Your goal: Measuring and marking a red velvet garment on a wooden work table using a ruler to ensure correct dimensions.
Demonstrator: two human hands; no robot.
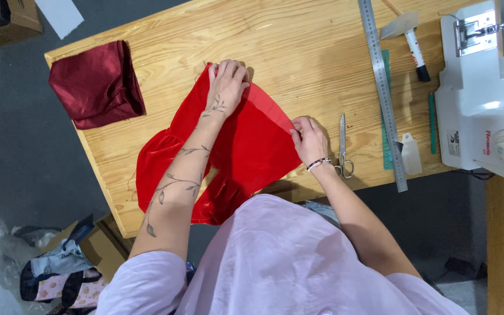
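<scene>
Two hands press red cloth; scissors just beside.

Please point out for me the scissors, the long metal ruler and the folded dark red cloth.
scissors (pixel 343 146): head view, on the closed blades just above the handles.
long metal ruler (pixel 382 87): head view, on the middle of its steel strip.
folded dark red cloth (pixel 96 83): head view, on the centre of its top fold.

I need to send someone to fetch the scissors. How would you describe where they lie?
On the wooden table, look just right of the bright red fabric, beside the right hand. The scissors lie between that hand and the long metal ruler: small, silver, blades pointing away from the person.
</scene>
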